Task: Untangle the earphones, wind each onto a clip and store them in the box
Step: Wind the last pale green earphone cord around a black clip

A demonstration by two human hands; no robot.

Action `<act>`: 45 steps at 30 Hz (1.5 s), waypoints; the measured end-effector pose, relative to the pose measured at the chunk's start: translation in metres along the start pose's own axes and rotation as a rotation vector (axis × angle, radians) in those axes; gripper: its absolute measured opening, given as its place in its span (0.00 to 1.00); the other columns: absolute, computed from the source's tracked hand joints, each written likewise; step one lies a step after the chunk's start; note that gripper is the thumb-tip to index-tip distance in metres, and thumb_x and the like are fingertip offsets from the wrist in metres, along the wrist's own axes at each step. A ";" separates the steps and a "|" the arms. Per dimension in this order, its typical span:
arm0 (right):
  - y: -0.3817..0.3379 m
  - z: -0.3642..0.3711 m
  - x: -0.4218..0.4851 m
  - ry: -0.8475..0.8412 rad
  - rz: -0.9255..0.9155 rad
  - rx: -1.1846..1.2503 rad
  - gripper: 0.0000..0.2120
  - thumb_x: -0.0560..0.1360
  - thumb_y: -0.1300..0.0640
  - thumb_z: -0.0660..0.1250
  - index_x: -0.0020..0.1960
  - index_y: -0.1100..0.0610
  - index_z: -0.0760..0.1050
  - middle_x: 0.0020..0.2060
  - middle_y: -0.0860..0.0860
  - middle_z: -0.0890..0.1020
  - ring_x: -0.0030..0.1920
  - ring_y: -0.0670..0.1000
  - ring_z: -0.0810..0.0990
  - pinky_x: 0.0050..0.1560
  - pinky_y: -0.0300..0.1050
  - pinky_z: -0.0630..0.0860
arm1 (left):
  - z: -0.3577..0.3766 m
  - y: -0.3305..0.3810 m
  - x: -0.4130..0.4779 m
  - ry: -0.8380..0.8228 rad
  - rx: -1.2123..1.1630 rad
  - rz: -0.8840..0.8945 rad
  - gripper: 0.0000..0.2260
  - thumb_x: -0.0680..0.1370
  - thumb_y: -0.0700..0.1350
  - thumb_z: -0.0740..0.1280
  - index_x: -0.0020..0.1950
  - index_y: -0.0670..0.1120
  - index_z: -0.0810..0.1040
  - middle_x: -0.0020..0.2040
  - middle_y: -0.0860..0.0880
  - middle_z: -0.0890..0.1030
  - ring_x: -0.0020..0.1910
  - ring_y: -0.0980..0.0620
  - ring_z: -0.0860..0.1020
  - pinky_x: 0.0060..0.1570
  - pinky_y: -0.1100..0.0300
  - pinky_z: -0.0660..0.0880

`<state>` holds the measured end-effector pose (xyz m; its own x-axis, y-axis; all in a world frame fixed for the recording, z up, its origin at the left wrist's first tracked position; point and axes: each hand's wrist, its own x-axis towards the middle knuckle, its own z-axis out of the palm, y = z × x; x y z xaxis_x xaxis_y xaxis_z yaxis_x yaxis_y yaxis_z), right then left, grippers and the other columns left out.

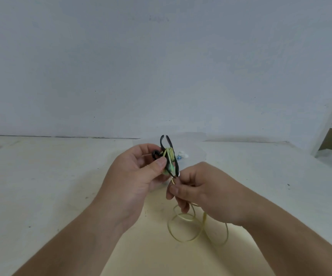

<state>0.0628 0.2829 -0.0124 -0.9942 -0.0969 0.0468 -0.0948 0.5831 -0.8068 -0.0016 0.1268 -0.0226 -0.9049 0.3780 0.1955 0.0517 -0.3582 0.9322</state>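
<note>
Above the middle of the scuffed pale desk, the left hand is gripping a black clip in curled fingers. The right hand is pinching the yellow-green earphone cable, whose loops are trailing over a cream sheet. A white wall is standing behind.
</note>
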 end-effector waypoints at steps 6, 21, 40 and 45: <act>-0.006 -0.003 -0.003 0.063 0.005 -0.033 0.12 0.79 0.56 0.66 0.39 0.57 0.83 0.35 0.51 0.82 0.36 0.43 0.76 0.42 0.39 0.71 | -0.006 -0.001 0.004 0.068 0.069 0.024 0.06 0.77 0.30 0.66 0.51 0.39 0.78 0.49 0.35 0.83 0.45 0.41 0.82 0.46 0.52 0.81; -0.018 -0.001 -0.009 -0.030 0.033 -0.149 0.11 0.79 0.55 0.66 0.42 0.58 0.83 0.42 0.60 0.84 0.42 0.58 0.79 0.45 0.51 0.75 | -0.002 -0.009 0.004 0.179 0.082 0.022 0.06 0.76 0.32 0.69 0.50 0.40 0.79 0.46 0.41 0.85 0.46 0.41 0.85 0.48 0.49 0.81; -0.020 -0.015 -0.016 0.056 -0.026 -0.166 0.10 0.76 0.62 0.63 0.38 0.67 0.73 0.28 0.52 0.65 0.29 0.49 0.60 0.29 0.39 0.60 | -0.005 -0.008 0.006 0.170 0.148 0.046 0.09 0.75 0.29 0.68 0.47 0.42 0.80 0.47 0.41 0.84 0.46 0.44 0.83 0.50 0.51 0.82; -0.021 -0.017 -0.015 0.152 -0.102 -0.065 0.18 0.71 0.51 0.64 0.38 0.68 0.71 0.34 0.66 0.69 0.33 0.63 0.63 0.35 0.53 0.60 | -0.002 -0.006 -0.001 0.061 0.604 0.227 0.13 0.73 0.33 0.73 0.45 0.52 0.80 0.42 0.55 0.84 0.44 0.59 0.82 0.43 0.72 0.73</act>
<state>0.0787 0.2853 0.0138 -0.9750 -0.0382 0.2190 -0.1939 0.6279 -0.7537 -0.0019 0.1272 -0.0292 -0.8648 0.2942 0.4069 0.4572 0.1261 0.8804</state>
